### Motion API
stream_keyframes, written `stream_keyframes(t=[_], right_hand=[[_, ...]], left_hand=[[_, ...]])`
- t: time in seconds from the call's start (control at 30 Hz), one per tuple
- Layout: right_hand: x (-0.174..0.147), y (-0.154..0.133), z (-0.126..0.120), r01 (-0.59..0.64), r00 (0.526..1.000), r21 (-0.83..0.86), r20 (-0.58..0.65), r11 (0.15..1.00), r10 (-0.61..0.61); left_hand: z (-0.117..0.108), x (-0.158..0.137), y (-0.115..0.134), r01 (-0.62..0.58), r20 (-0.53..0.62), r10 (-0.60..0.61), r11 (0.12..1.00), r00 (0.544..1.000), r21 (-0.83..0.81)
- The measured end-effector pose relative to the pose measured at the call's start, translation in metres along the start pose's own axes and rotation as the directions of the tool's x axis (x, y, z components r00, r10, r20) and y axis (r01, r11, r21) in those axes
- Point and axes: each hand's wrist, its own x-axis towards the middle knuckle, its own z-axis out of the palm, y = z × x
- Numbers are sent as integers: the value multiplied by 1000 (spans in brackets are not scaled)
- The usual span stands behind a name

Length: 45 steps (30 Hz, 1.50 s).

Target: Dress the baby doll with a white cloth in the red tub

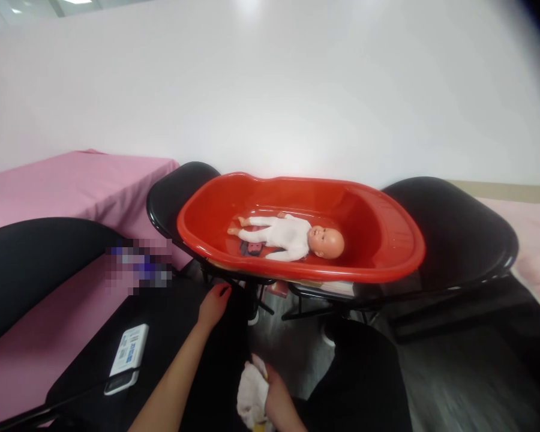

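Note:
My left hand (213, 307) rests on my dark-trousered leg, below the near side of a red baby bathtub (398, 240). Its fingers point forward, a small dark gap shows between them and the thumb, and I see nothing in it. Low in the middle, my right hand (272, 377) is closed round a crumpled white cloth (251, 393) with a bit of yellow at its lower end. A baby doll (292, 235) in a white suit lies on its back inside the tub, head to the right. A dark and red patterned item (253, 248) lies partly under the doll.
The tub stands across two black chairs (450, 234). Another black chair (40, 258) is at the left, near a pink-covered table (72, 180). A white device (128, 358) with a label lies on a black surface left of my arm. A white wall (270, 90) rises behind the tub.

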Motion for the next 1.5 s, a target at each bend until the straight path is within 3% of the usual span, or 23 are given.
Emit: stream_keyframes(t=[0.2, 0.37, 0.77, 0.93, 1.5], right_hand=[[-4, -11, -1, 33, 999, 1, 1, 999, -33], [-3, -10, 1, -19, 1000, 15, -10, 1000, 19], [-4, -9, 0, -21, 1000, 84, 13, 996, 20], [-5, -13, 1, -5, 1000, 11, -22, 1000, 5], [-5, -11, 0, -5, 1000, -7, -13, 1000, 5]], left_hand=[[-1, -1, 3, 10, 6, -10, 1000, 1000, 1], [-1, -1, 4, 6, -2, -6, 1000, 1000, -6], [0, 0, 0, -15, -5, 15, 1000, 1000, -13], [0, 0, -1, -7, -1, 7, 1000, 1000, -30], [1, 1, -2, 2, 10, -1, 999, 1000, -38]])
